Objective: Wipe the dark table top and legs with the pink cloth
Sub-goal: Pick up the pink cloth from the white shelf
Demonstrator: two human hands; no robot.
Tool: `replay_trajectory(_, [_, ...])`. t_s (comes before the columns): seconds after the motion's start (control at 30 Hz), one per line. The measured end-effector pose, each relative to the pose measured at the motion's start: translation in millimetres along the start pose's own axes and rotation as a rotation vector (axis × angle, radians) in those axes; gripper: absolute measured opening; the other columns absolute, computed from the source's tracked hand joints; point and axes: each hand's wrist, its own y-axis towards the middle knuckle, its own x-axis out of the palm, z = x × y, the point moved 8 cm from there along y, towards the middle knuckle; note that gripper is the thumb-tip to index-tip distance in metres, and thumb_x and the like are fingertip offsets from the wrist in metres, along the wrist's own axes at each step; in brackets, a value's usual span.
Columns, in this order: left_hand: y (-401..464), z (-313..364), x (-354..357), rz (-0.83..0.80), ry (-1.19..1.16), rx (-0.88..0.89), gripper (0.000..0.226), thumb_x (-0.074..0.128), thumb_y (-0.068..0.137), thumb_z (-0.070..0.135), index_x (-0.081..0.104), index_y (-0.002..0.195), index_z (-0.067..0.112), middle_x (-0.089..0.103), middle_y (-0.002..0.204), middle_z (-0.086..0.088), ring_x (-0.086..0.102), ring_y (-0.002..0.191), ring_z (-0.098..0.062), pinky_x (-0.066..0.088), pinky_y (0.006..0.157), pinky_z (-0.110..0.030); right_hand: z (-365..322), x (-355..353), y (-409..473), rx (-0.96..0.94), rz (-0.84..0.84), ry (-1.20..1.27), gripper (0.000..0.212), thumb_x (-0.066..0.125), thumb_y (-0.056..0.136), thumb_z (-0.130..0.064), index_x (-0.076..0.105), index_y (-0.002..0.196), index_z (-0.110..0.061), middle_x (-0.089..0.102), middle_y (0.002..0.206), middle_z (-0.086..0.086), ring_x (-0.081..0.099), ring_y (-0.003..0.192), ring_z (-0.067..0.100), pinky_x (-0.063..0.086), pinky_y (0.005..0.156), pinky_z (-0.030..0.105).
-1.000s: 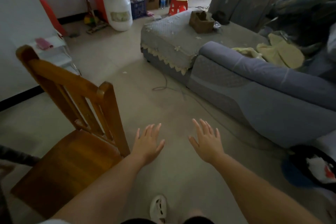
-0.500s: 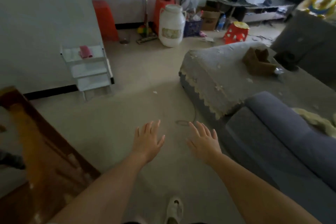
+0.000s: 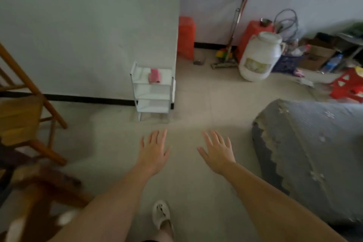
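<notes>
Both hands out over the tiled floor (image 3: 196,192), left hand (image 3: 154,151) and right hand (image 3: 218,151) with fingers spread, holding nothing. Pink cloth (image 3: 154,75) lies on the top tier of the white shelf (image 3: 151,102) at the wall corner. Wooden chair (image 3: 23,116) left, grey sofa (image 3: 314,153) right.

A pale tiled floor (image 3: 196,182) is seen under dim, soft light. A plain white wall (image 3: 88,25) with a black skirting strip is set on the left, ending at a corner. A small white three-tier shelf (image 3: 152,92) is placed against that corner. A wooden chair (image 3: 21,116) is seen at the left edge. A grey cloth-covered sofa end (image 3: 314,153) is found on the right. Along the far wall, red plastic stools (image 3: 186,37), a white plastic drum (image 3: 259,57), a broom (image 3: 233,31) and cardboard boxes (image 3: 318,53) are gathered.
</notes>
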Motion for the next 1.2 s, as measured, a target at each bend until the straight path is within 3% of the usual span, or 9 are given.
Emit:
replay_trajectory(0.13, [74,-45,-30,0.000,0.011,-0.029,0.095,-0.010,0.062,0.058,0.007,0.147,0.019,0.016,0.153,-0.007,0.012,0.141,-0.021,0.003,0.112,-0.045,-24,-21,98,-0.007,0.002,0.056,0.086,-0.008,0.072,-0.066,0.003,0.149,-0.028,0.006,0.158,0.001,0.004,0.145,0.019,0.007,0.115,0.048])
replay_trajectory(0.2, [106,-71,-41,-0.001,0.007,-0.089,0.095,-0.009,0.063,0.058,0.010,0.146,0.017,0.019,0.152,-0.007,0.014,0.140,-0.022,0.005,0.112,-0.046,-36,-26,139,-0.037,-0.030,0.057,0.075,0.004,0.085,-0.064,0.003,0.149,-0.027,0.005,0.159,0.002,0.002,0.145,0.020,0.007,0.116,0.047])
replay_trajectory(0.4, [206,-126,-50,-0.024,0.006,-0.102,0.088,0.001,0.071,0.058,0.019,0.145,0.014,0.028,0.148,-0.011,0.022,0.138,-0.025,0.013,0.111,-0.046,-65,-28,270,-0.137,-0.078,0.048,0.077,-0.001,0.082,-0.065,0.000,0.149,-0.026,0.003,0.159,0.002,0.001,0.145,0.020,0.005,0.116,0.045])
replay_trajectory(0.47, [245,-144,-48,-0.036,0.008,-0.125,0.081,0.010,0.076,0.056,0.027,0.142,0.013,0.039,0.142,-0.013,0.034,0.133,-0.028,0.023,0.108,-0.049,-72,-28,320,-0.168,-0.089,0.063,0.081,-0.003,0.079,-0.066,0.000,0.149,-0.026,0.004,0.159,0.003,0.001,0.145,0.020,0.006,0.116,0.044])
replay_trajectory(0.53, [286,-160,-42,-0.081,0.014,-0.139,0.066,0.026,0.080,0.051,0.038,0.132,0.013,0.059,0.122,-0.012,0.057,0.113,-0.029,0.042,0.092,-0.050,-79,-28,370,-0.194,-0.104,0.082,0.069,0.011,0.091,-0.060,0.001,0.149,-0.026,0.004,0.159,0.003,0.001,0.145,0.019,0.006,0.116,0.043])
replay_trajectory(0.6, [324,-172,-37,-0.107,-0.030,-0.172,0.054,0.029,0.085,0.050,0.041,0.124,0.015,0.066,0.109,-0.009,0.065,0.098,-0.025,0.051,0.080,-0.045,-85,-26,416,-0.226,-0.124,0.101,0.063,0.020,0.096,-0.053,0.001,0.149,-0.026,0.006,0.158,0.003,0.002,0.145,0.020,0.008,0.117,0.041])
replay_trajectory(0.8, [435,-219,-3,-0.124,-0.050,-0.193,0.059,0.031,0.085,0.048,0.043,0.130,0.012,0.059,0.123,-0.012,0.056,0.114,-0.029,0.047,0.090,-0.048,-97,9,550,-0.238,-0.253,0.151,0.061,0.027,0.097,-0.052,0.007,0.149,-0.027,0.010,0.158,0.003,0.009,0.145,0.020,0.013,0.115,0.036])
replay_trajectory(0.97, [521,-266,64,-0.203,-0.029,-0.193,0.062,0.010,0.093,0.052,0.042,0.131,0.015,0.060,0.123,-0.010,0.057,0.114,-0.026,0.046,0.090,-0.045,-109,65,655,-0.156,-0.239,0.228,0.065,0.031,0.096,-0.052,0.010,0.150,-0.021,0.013,0.157,0.005,0.014,0.143,0.021,0.016,0.115,0.035])
replay_trajectory(1.2, [579,-296,143,-0.147,0.067,-0.055,0.060,0.034,0.082,0.041,0.038,0.134,0.012,0.052,0.131,-0.015,0.050,0.121,-0.030,0.040,0.095,-0.053,-136,137,726,-0.174,-0.079,0.220,0.071,0.037,0.093,-0.054,0.009,0.150,-0.020,0.003,0.158,0.007,-0.002,0.145,0.026,0.002,0.119,0.040])
